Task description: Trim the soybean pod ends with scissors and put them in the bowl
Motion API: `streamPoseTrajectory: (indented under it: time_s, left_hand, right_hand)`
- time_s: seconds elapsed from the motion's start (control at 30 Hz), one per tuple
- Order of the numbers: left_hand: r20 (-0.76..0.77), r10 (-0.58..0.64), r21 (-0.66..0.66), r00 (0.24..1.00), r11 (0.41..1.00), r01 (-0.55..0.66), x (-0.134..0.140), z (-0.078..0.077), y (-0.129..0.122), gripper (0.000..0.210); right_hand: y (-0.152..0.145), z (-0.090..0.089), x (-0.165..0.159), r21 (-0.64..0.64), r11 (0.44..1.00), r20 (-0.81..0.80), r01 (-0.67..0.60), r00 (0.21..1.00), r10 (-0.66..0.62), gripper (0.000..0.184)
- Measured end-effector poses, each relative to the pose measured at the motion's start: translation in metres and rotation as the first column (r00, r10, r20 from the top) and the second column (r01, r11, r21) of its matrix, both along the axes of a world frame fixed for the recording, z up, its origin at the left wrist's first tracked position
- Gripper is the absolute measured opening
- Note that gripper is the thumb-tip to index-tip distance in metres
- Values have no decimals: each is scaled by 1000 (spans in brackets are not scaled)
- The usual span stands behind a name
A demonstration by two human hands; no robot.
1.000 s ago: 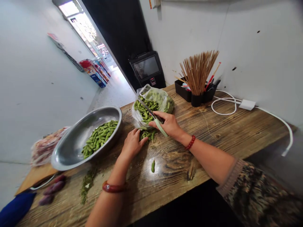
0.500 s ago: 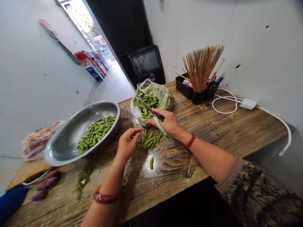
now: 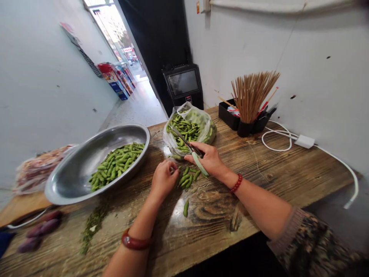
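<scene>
My right hand [image 3: 211,158] grips scissors [image 3: 184,139] with a pale green handle, their blades pointing at the plastic bag [image 3: 206,129] of edamame pods. Beside a small heap of edamame pods [image 3: 187,179] on the table is my left hand [image 3: 165,177], its fingers curled and thumb pinched in; what they hold, if anything, I cannot make out. One single pod [image 3: 186,208] lies apart, nearer to me. At left, a metal basin [image 3: 72,169] holds many pods.
Dark trimmings [image 3: 93,227] and purple roots or tubers [image 3: 42,229] lie at front left, near a bag of reddish food [image 3: 37,169]. A black caddy [image 3: 227,115] with wooden sticks [image 3: 253,96] and a white cable [image 3: 305,141] sit at right.
The camera view has shifted a little. My left hand has moved in over the left side of the pod heap, its fingers more curled. The right hand keeps the scissors in much the same pose.
</scene>
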State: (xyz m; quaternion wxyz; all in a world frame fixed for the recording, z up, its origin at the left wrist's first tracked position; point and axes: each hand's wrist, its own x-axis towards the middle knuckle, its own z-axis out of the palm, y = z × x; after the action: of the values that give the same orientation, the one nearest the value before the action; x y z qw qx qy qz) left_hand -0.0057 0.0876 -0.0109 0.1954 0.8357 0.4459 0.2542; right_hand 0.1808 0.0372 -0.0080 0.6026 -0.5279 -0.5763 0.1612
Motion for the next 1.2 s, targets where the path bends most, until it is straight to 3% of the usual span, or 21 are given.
streamPoseTrajectory:
  time_s: [0.07,0.13,0.2,0.27,0.33,0.47,0.57,0.63,0.7,0.8,0.87,0.97,1.07,1.2]
  left_hand:
    - [234,62,-154,970,988,-26,-6,5,-4,5]
    - [453,136,-338,881,941,28,-9,12,-10,13]
    - [568,196,-444,799,891,97,-10,17,-15,24]
    - [580,209,-458,788,883,103,-10,19,-17,26]
    - [526,153,-392,836,917,79,-8,16,-17,18]
    - [198,-95,-145,976,981,125,-2,7,-16,10]
    - [-46,-186,-39,981,982,185,2,2,-17,13]
    - [-89,-199,-36,976,980,196,3,2,-17,10]
    - [-52,-197,-76,979,978,193,2,3,-16,7]
    - [156,-126,-225,980,961,159,-2,8,-15,7]
    - [338,-13,-393,941,907,153,-5,15,-16,12]
    - [527,147,-584,837,778,231,-7,25,-20,21]
    - [622,218,-616,752,729,299,-9,32,-23,26]
    - [651,280,-617,706,737,276,-12,37,-24,33]
  right_hand:
    - [-1,0,-1,-12,1000,-8,-20,1000,20,44]
    - [-2,0,-3,-21,999,-10,-43,999,42,44]
    - [-3,0,-4,-23,998,4,-61,998,61,45]
    - [-4,-1,-4,-16,998,11,-59,998,59,45]
    - [-3,-2,-3,-13,998,16,-56,998,56,46]
    - [-2,-1,-1,-28,999,13,-37,999,38,45]
    - [-3,1,-2,-39,999,25,-34,999,35,45]
    - [-3,1,-2,-36,999,31,-38,999,40,45]
    - [-2,1,-3,-31,999,29,-40,999,41,45]
    - [-1,0,-2,-28,999,16,-38,999,39,44]
    - [-1,0,-2,-34,998,7,-46,999,46,44]
    - [-2,0,-2,-46,997,5,-69,998,69,45]
    - [-4,0,-2,-73,990,36,-124,991,127,46]
    - [-6,-1,-3,-114,963,91,-245,963,255,54]
